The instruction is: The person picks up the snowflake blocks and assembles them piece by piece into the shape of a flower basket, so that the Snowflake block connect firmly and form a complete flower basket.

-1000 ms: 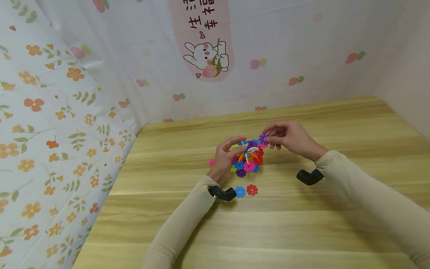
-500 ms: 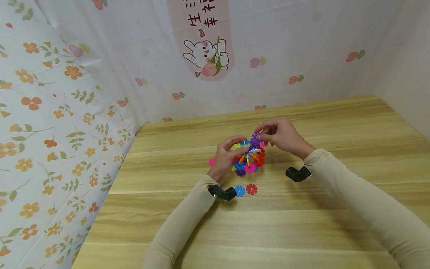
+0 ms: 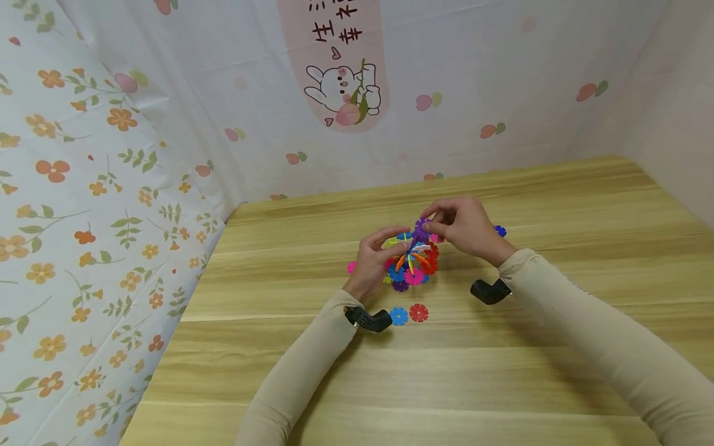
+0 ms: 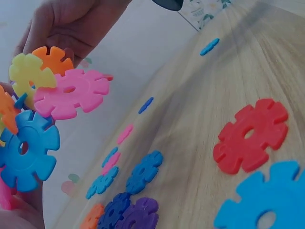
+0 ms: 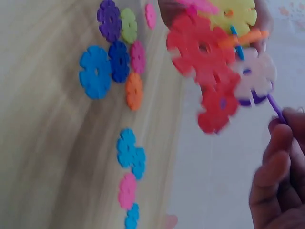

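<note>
- Left hand [image 3: 375, 257] grips the disc cluster [image 3: 411, 266] at its three o'clock.
- Right hand [image 3: 465, 226] pinches a purple disc [image 3: 419, 233], cluster toward seven o'clock; whether they touch, I can't quite tell.

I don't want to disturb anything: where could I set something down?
The table is bare between the left sleeve and right sleeve, nearer than the loose red disc, and between the left sleeve and floral cloth. It's crowded around the disc cluster the left hand holds, where loose discs lie.
</note>
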A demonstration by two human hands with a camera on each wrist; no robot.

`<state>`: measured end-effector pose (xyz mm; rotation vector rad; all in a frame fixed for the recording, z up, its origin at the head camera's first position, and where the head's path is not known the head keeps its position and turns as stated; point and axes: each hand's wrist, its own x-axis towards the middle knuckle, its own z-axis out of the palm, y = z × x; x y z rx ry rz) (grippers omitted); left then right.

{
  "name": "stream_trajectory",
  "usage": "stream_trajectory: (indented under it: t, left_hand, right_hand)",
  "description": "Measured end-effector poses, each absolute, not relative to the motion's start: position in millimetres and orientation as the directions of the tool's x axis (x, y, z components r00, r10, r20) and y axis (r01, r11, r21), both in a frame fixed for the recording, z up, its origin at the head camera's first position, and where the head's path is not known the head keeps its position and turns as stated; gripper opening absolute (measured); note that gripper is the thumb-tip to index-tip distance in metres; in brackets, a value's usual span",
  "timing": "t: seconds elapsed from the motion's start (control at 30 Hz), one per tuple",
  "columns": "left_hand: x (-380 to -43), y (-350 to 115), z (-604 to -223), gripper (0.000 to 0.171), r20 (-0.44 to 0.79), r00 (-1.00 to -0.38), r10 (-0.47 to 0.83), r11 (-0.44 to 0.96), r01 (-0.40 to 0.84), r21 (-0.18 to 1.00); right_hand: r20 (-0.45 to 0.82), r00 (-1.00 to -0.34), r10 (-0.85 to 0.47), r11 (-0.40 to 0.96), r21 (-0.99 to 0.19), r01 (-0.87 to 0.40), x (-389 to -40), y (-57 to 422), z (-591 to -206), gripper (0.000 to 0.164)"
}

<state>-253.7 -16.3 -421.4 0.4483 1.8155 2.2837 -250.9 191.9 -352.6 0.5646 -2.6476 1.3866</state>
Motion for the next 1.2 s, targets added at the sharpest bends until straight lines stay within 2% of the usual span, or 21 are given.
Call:
stream_trajectory:
  t: [0.33,0.6,0.83,1.07,1.2]
  left_hand:
    - [-254,-17,-420,0.027,0.112,-0.933,0.342,-0.239,0.028,0.971]
    - [-253,-15,-419,0.031,0.112,-0.909,0.401,-0.224,0.021,0.974]
    - [-251,-14,-418,0.031,0.105,-0.936,0.337,-0.213,0.032,0.976]
    - [-250,-8,-416,0.022,0.105,-0.953,0.285,-0.202,0.048,0.978]
    - [-251,-6,-417,0.021,0.101,-0.948,0.302,-0.202,0.039,0.979]
  right_hand:
    - [0.247,-0.904,-0.349,0.569,-0.711,-0.414,-253,196,-347,0.012]
    - [0.247,-0.892,-0.379,0.558,-0.707,-0.433,-252,192,-347,0.011]
    - [0.205,-0.906,-0.372,0.554,-0.734,-0.393,-253,188,-346,0.01]
    - [0.248,-0.892,-0.379,0.534,-0.728,-0.429,-251,185,-354,0.007]
    - [0.211,-0.901,-0.378,0.518,-0.759,-0.395,-251,188,-357,0.008]
